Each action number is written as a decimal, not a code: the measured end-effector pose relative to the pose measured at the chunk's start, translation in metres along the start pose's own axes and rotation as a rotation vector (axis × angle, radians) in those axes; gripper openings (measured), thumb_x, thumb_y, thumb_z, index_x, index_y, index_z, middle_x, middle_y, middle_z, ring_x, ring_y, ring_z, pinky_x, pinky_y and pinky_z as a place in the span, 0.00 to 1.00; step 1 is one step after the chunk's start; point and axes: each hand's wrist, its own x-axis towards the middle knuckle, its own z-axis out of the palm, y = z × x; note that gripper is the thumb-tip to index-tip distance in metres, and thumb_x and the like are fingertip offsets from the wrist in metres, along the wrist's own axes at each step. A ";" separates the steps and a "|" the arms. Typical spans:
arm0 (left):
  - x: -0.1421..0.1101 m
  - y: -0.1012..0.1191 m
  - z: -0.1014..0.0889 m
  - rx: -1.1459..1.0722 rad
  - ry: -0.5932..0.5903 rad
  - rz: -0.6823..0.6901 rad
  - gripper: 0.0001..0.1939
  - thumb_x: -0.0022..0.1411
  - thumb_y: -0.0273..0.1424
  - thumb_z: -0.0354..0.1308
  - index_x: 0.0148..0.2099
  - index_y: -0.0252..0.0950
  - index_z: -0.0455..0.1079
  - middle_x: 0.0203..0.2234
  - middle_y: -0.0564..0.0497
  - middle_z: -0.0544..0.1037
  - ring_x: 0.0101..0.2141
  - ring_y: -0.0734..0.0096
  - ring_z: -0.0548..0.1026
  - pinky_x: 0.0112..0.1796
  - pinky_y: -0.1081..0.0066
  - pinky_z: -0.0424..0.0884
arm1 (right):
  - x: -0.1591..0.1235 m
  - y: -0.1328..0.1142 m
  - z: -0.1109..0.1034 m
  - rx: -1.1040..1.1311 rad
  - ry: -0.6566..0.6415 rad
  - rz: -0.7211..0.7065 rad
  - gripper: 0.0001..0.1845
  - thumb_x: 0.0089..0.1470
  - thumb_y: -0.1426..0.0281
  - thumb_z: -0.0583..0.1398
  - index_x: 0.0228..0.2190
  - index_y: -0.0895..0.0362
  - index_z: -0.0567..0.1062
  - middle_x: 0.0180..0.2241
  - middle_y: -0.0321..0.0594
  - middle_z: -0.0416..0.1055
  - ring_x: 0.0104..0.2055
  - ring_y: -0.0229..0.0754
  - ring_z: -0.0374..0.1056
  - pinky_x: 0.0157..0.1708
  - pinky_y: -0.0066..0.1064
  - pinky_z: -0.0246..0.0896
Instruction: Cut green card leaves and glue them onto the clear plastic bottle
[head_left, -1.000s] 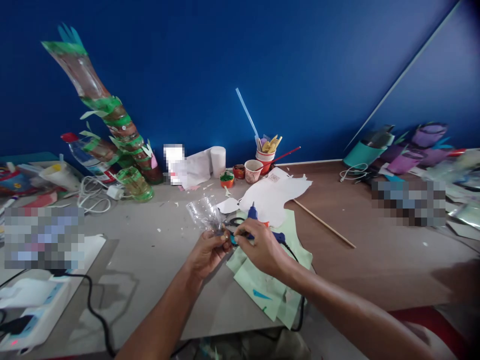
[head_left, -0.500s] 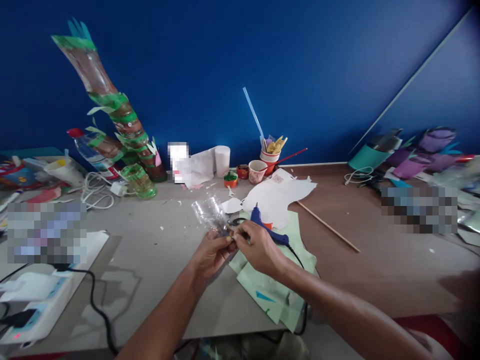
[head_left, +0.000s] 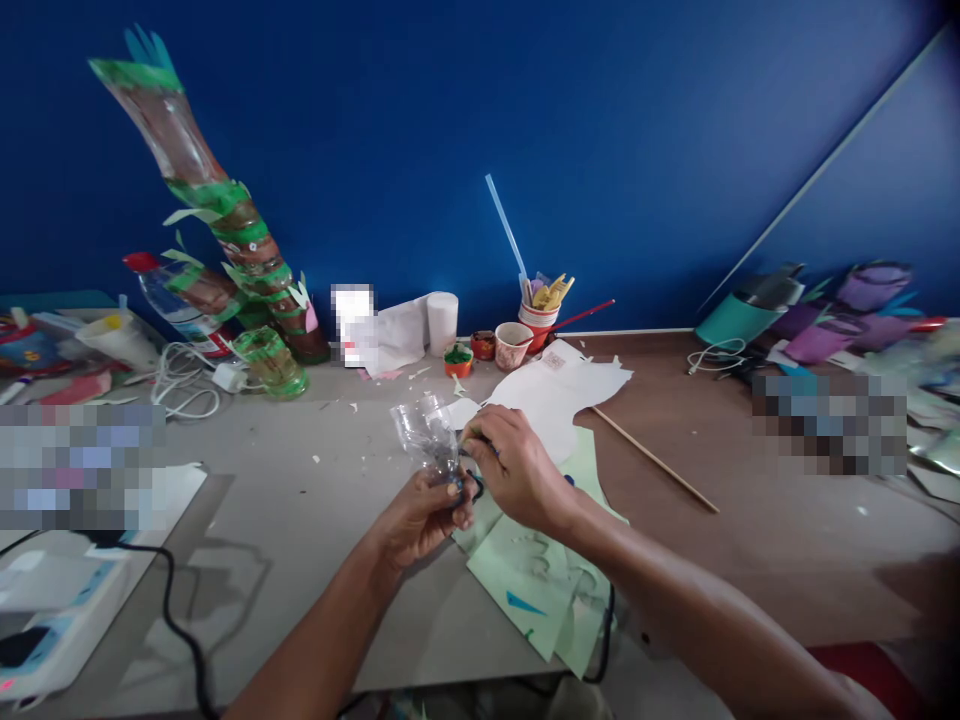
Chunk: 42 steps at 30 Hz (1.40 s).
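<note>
My left hand (head_left: 424, 515) is closed around the lower end of a clear cut plastic bottle piece (head_left: 426, 430), whose wide part points up and away from me. A dark curved thing (head_left: 475, 487) shows beside its fingertips; I cannot tell what it is. My right hand (head_left: 517, 460) is just to the right of the plastic, thumb and fingers pinched together; whatever lies between them is hidden. Under and behind that hand, the blue hot glue gun (head_left: 569, 481) is almost wholly covered. Pale green sheets (head_left: 517, 590) and a white cut paper (head_left: 555, 390) lie beneath.
A wooden stick (head_left: 656, 460) lies to the right. Paper cups (head_left: 514, 345) and a small pot of green paint (head_left: 458, 360) stand by the wall. On the left are a tall painted bottle model (head_left: 247, 240), a white cable (head_left: 184, 385) and a power strip (head_left: 82, 610).
My right hand has moved slightly up and away from the left fingertips, and now covers most of the glue gun. My left hand has dropped a little with the plastic piece.
</note>
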 end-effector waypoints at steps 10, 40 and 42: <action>-0.001 0.002 0.004 0.042 -0.032 -0.026 0.12 0.49 0.32 0.68 0.31 0.30 0.69 0.20 0.53 0.70 0.19 0.80 0.65 0.24 0.74 0.61 | 0.008 0.001 0.002 -0.119 -0.001 -0.041 0.08 0.55 0.77 0.52 0.27 0.58 0.68 0.29 0.41 0.69 0.33 0.42 0.63 0.38 0.34 0.52; -0.002 0.003 0.007 0.030 -0.047 -0.047 0.12 0.48 0.30 0.68 0.33 0.31 0.69 0.21 0.53 0.70 0.18 0.81 0.65 0.24 0.73 0.61 | 0.011 -0.001 -0.002 -0.298 0.050 -0.083 0.07 0.52 0.75 0.57 0.24 0.57 0.68 0.25 0.39 0.67 0.31 0.41 0.61 0.35 0.34 0.47; -0.002 0.002 0.006 0.023 -0.055 -0.043 0.12 0.49 0.29 0.68 0.34 0.31 0.69 0.23 0.53 0.70 0.18 0.81 0.65 0.24 0.73 0.61 | 0.012 -0.001 -0.004 -0.269 0.061 -0.054 0.07 0.51 0.76 0.57 0.24 0.57 0.67 0.25 0.38 0.68 0.31 0.41 0.61 0.35 0.33 0.48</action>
